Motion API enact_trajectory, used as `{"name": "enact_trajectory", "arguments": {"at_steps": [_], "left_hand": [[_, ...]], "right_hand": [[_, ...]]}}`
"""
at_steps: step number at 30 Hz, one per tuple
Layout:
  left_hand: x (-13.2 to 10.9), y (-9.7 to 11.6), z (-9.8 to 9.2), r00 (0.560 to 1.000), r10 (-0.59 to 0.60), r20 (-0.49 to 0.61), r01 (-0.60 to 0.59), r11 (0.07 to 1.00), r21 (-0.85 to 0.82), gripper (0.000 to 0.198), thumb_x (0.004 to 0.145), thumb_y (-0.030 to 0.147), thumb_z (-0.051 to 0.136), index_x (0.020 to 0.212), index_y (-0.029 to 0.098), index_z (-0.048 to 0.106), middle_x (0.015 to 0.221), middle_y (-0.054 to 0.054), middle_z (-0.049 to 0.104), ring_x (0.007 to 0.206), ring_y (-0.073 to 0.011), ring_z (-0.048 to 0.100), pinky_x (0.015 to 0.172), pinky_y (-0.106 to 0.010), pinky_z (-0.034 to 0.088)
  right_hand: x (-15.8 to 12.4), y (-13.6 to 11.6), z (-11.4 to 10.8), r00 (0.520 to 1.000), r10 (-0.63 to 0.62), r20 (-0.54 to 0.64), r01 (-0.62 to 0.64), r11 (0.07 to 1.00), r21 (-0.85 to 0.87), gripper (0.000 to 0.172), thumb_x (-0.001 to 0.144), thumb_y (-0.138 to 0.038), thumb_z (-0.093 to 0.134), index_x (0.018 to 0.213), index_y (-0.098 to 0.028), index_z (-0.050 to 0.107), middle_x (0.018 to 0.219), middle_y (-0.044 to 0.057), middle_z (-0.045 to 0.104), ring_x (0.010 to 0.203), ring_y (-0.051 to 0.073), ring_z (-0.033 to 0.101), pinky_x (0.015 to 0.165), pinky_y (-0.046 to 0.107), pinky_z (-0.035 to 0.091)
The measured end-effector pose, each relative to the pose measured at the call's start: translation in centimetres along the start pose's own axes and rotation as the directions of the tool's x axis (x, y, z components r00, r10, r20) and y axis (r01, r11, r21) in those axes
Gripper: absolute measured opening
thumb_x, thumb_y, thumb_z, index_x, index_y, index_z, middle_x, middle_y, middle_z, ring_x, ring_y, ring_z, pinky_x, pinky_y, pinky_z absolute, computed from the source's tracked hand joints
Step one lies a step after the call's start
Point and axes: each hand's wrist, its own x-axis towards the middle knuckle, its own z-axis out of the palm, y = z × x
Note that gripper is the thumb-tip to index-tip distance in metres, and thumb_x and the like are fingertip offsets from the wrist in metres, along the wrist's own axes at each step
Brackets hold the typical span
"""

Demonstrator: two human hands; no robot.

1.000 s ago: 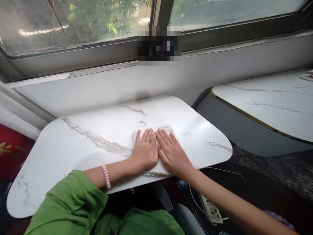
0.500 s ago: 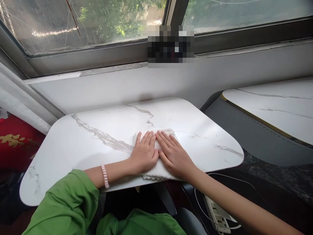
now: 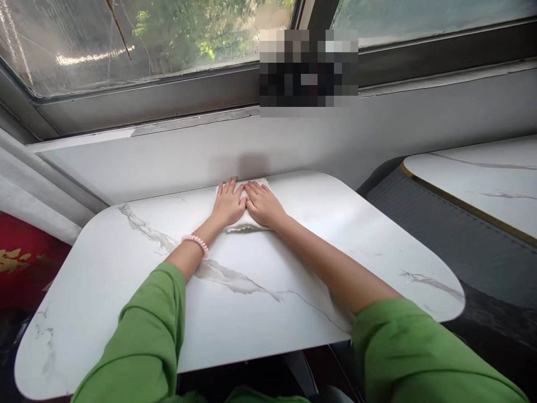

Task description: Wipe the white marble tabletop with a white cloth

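Both of my hands lie flat, side by side, on a folded white cloth (image 3: 247, 226) at the far edge of a white marble-patterned table (image 3: 268, 313). My left hand (image 3: 229, 205) has its fingers stretched out and slightly spread, with a pink beaded bracelet (image 3: 196, 244) on that wrist. Beside it, my right hand (image 3: 263, 205) presses down with straight fingers, its thumb close to the left thumb. Neither hand is curled around the cloth. Much of the cloth is hidden beneath the palms.
Behind the table runs a white wall (image 3: 176, 162) under a metal-framed window (image 3: 168, 95). A second marble-patterned tabletop (image 3: 482, 173) stands at the right beside a grey panel (image 3: 440, 235). A white curtain (image 3: 37, 184) and red fabric (image 3: 29, 263) are on the left.
Both hands have pushed the cloth forward, from near the table's front edge to its far edge by the wall. My arms are now stretched out, and the view has shifted slightly.
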Motion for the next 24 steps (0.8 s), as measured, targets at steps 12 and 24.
{"name": "enact_trajectory", "arguments": {"at_steps": [12,24], "left_hand": [[2.6,-1.9,0.8,0.997,0.076,-0.001,-0.076,0.997,0.007,0.045,0.097,0.023,0.030,0.138,0.008,0.041,0.146,-0.012,0.042,0.137,-0.0210,0.033,0.116,-0.039,0.018],[-5.2,0.8,-1.1,0.988,0.109,0.109,-0.112,0.993,0.028,0.051,0.097,0.025,0.025,0.143,0.006,0.032,0.152,-0.013,0.029,0.142,-0.0211,0.020,0.118,-0.043,0.011]], "right_hand": [[2.7,0.7,0.8,0.998,0.020,-0.059,-0.019,1.000,0.019,0.054,0.090,-0.022,0.029,0.138,-0.001,0.041,0.145,0.019,0.041,0.135,0.027,0.035,0.110,0.041,0.025],[-5.4,-3.7,-1.6,0.999,0.048,0.014,-0.047,0.998,-0.041,0.056,0.093,-0.025,0.029,0.142,0.000,0.035,0.149,0.020,0.034,0.139,0.028,0.029,0.112,0.043,0.023]]}}
